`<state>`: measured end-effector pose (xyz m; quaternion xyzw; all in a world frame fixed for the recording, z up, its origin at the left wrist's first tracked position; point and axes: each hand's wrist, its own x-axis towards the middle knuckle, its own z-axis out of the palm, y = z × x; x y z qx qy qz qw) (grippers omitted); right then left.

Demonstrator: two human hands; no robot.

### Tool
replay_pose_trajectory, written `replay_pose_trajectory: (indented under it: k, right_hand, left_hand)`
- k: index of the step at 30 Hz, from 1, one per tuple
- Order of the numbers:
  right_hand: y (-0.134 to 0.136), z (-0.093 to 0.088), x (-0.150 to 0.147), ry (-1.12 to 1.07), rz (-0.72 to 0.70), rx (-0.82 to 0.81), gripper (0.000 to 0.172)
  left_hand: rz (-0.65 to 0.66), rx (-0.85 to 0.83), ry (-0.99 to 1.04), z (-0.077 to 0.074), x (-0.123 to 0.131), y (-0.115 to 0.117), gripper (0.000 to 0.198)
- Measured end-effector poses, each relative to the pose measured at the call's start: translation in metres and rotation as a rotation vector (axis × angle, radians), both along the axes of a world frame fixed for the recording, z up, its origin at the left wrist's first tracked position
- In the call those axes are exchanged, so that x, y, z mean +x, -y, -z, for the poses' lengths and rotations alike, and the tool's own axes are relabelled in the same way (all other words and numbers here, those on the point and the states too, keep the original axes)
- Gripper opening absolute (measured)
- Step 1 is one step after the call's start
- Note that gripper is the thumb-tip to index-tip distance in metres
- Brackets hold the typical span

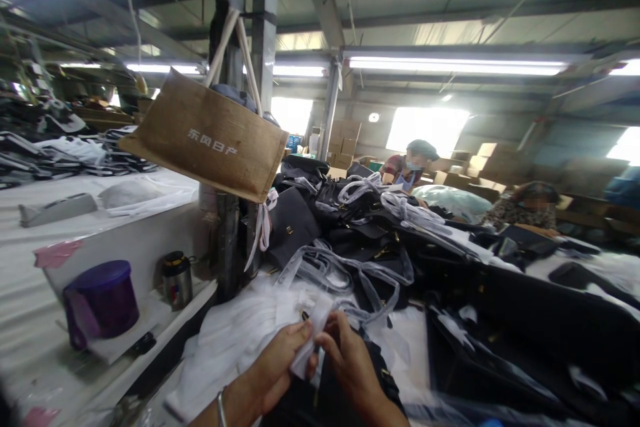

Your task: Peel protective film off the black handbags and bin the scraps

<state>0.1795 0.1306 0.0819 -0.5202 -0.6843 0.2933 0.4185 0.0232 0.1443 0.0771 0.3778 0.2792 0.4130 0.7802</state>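
Between my hands is a narrow strip of thin white wrapping (311,340), slanting upward. My left hand (283,357) pinches it from the left side, thumb on top. On the other side, the curled fingers of my right hand (347,350) close on the strip too. A small dark bit (305,315) shows by my left thumb; what it is I cannot make out. Below my hands lies a black bag (330,397) with a gold-coloured metal part, partly hidden by my wrists. Loose white wrapping sheets (235,327) spread to the left.
Black bags (295,220) with plastic-wrapped straps (345,273) are heaped ahead. A brown tote (205,137) hangs on a metal post. Left stand a purple container (103,300) and a flask (177,279). Two people (413,163) are beyond the heap; cardboard boxes stand behind.
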Motion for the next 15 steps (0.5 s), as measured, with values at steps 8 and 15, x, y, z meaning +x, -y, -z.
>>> replay_pose_trajectory:
  k: [8, 15]
  right_hand:
    - [-0.011, 0.002, 0.006, 0.140, -0.050, 0.107, 0.011]
    - [0.004, -0.001, 0.034, 0.280, -0.049, 0.078, 0.018]
  left_hand:
    - [0.147, -0.145, 0.157, 0.000, -0.011, -0.008, 0.035]
    - [0.071, -0.102, 0.057, 0.001, -0.008, -0.004, 0.033]
